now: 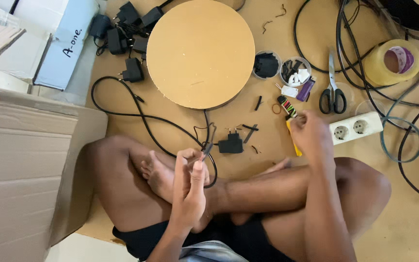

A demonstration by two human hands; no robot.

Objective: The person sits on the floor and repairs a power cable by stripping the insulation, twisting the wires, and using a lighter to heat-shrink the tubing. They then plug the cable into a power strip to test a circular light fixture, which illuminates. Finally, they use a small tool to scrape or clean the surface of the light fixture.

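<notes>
Black cable (208,148) is pinched at its end in the left hand (190,182), fingers closed, at lower centre. The right hand (311,133), centre right, closes on a yellow-handled tool (293,138); the joining looks barely started. Beyond lie a power adapter (231,144), scissors (333,92) and a round board (201,52)

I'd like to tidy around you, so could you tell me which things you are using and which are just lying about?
In use: cable in left hand; yellow tool under right hand; adapter.
Lying about: round board, scissors, tape roll, socket strip, spare adapters, cardboard box.
</notes>
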